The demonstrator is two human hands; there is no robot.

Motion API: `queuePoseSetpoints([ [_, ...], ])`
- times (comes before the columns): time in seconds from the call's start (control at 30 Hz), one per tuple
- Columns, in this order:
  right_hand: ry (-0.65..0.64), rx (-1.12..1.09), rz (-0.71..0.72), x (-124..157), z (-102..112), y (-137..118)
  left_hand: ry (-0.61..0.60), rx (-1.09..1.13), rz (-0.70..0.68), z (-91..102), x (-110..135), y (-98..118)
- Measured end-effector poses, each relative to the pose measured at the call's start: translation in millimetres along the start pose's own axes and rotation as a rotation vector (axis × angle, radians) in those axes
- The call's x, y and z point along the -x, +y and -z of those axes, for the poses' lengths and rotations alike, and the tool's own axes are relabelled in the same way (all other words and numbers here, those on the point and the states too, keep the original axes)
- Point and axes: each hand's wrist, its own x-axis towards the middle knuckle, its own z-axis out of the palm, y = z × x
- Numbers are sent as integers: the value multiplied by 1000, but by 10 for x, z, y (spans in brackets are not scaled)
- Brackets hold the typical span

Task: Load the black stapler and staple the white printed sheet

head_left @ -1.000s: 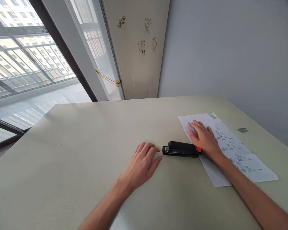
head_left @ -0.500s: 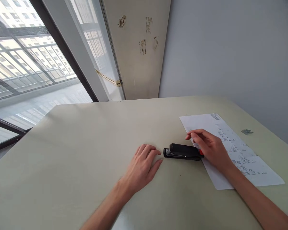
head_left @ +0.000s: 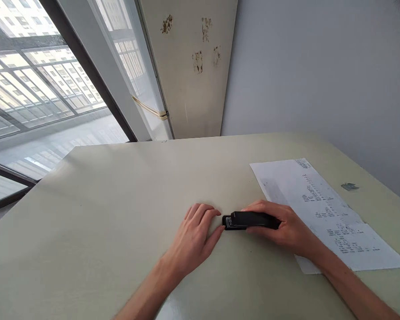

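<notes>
A black stapler (head_left: 253,219) lies on the pale table, its front end pointing left. My right hand (head_left: 282,226) is closed around its rear half, thumb on the near side and fingers on the far side; the stapler's back end is hidden in the palm. Just left of the stapler's front rests my left hand (head_left: 197,233) on the tabletop, fingers apart and slightly bent, holding nothing. Its thumb tip comes close to the stapler's front; whether they touch I cannot tell. Under my right wrist lies a printed sheet of paper (head_left: 286,178).
The pale table (head_left: 120,213) spreads out to both sides. A small grey-green scrap (head_left: 350,186) lies right of the paper. Behind stand a grey wall (head_left: 313,71) and a beige panel with worn marks (head_left: 190,98). A window (head_left: 46,84) with railings is at left.
My right hand has come down from above the stapler's back end and closed around it. The stapler now sits slightly nearer and closer to my left hand, which has barely moved.
</notes>
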Motion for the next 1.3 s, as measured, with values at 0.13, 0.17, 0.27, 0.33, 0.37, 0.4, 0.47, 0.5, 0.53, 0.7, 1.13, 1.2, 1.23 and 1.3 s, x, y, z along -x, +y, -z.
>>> queuePoseSetpoints([
  [0.13,5,22,102,-37,-112,25,-28,8,-27,12,-12,8],
  [0.17,11,26,120,-45,-139,22,-30,4,-40,12,-14,6],
  [0.27,20,32,147,-55,-197,9,-23,-18,-63,9,-18,-9],
  [0.33,22,34,142,-51,-212,5,-10,-24,-71,8,-20,-19],
  [0.37,17,36,135,-46,-214,4,0,-25,-76,8,-20,-21],
  [0.4,9,36,129,-39,-213,6,10,-26,-81,9,-20,-23],
  [0.47,-4,37,126,-23,-208,12,34,-26,-83,8,-17,-20],
  [0.5,-8,40,125,-14,-206,18,46,-23,-79,7,-14,-17],
  [0.53,-6,46,128,-5,-205,24,58,-21,-74,3,-10,-14],
  [0.7,41,100,123,32,-225,35,96,-16,-53,-26,22,-21],
  [1.13,229,97,-146,83,-259,92,161,-76,17,-55,54,-48],
  [1.2,228,76,-163,76,-264,92,163,-80,27,-58,49,-52],
  [1.23,227,60,-172,72,-267,87,164,-79,28,-60,44,-53],
  [1.3,224,23,-190,61,-272,72,165,-71,28,-62,35,-52],
])
